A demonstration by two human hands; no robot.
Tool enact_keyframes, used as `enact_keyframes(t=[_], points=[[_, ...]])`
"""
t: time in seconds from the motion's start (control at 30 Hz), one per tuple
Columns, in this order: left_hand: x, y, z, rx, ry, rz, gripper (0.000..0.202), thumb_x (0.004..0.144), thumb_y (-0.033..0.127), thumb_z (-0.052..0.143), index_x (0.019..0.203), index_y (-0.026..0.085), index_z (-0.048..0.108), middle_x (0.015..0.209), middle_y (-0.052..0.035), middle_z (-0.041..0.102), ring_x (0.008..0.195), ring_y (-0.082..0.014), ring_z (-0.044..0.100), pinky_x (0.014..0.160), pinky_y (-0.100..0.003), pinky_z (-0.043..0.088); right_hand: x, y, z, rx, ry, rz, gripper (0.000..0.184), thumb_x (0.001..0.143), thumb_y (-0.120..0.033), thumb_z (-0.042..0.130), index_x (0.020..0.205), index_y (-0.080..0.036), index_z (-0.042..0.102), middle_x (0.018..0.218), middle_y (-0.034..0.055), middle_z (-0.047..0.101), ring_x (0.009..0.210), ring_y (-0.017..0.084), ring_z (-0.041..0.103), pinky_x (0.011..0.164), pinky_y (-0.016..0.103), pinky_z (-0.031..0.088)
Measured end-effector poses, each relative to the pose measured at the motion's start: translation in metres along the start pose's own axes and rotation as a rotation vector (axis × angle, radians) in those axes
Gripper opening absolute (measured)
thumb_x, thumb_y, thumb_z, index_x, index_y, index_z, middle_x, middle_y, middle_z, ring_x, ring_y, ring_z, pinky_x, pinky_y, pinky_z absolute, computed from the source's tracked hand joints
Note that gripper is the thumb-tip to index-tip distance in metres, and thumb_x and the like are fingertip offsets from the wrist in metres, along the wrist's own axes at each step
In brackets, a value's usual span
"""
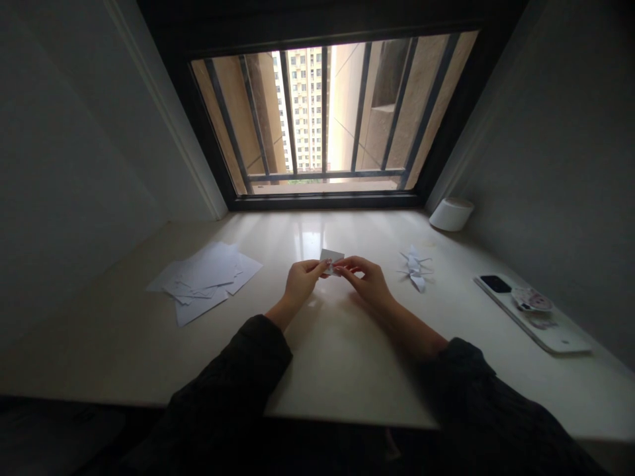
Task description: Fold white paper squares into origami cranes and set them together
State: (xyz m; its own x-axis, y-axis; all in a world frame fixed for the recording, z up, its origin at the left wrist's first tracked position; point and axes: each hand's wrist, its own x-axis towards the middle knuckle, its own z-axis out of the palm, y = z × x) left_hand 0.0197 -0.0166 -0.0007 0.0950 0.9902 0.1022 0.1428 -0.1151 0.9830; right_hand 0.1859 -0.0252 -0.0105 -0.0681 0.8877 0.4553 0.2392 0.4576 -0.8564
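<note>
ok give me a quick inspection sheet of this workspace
Surface: glossy pale flat countertop, reflecting window light.
Work pieces: small pale grey straight-edged paper piece between the hands; pointed folded white paper figures on the right; loose overlapping pile of flat white paper sheets on the left.
Clutter: white rectangular phone, camera side up, at far right; short white rounded object, material unclear, in the back right corner.
Hands: left hand and right hand both hold the paper piece with their fingertips; exact grip too small to tell.
Cables: nothing seen.
Surroundings: dark-framed barred glass window ahead, plain grey walls either side.
</note>
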Motion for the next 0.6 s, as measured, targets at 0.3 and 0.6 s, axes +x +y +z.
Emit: enact_keyframes(t=[0.3, 0.6], points=[[-0.0017, 0.0030, 0.0051, -0.176, -0.061, -0.099, 0.042, 0.074, 0.052, 0.063, 0.088, 0.014, 0.072, 0.082, -0.0094, 0.072, 0.075, -0.0188, 0.066, 0.068, -0.029, 0.047, 0.0000, -0.0016, 0.0019, 0.025, 0.181, 0.101, 0.029, 0.073, -0.049, 0.067, 0.066, -0.022, 0.071, 0.071, 0.0035, 0.067, 0.066, 0.018, 0.059, 0.059, 0.030, 0.046], [-0.0049, 0.0044, 0.0089, -0.294, 0.015, 0.043, 0.037, 0.066, 0.037, 0.075, 0.096, 0.016, 0.069, 0.080, -0.0068, 0.073, 0.076, -0.0182, 0.067, 0.076, -0.033, 0.050, 0.0003, -0.0069, 0.0027, 0.136, 0.273, 0.165, 0.021, 0.067, -0.043, 0.073, 0.066, -0.022, 0.073, 0.068, 0.0022, 0.069, 0.066, 0.018, 0.060, 0.060, 0.030, 0.046]])
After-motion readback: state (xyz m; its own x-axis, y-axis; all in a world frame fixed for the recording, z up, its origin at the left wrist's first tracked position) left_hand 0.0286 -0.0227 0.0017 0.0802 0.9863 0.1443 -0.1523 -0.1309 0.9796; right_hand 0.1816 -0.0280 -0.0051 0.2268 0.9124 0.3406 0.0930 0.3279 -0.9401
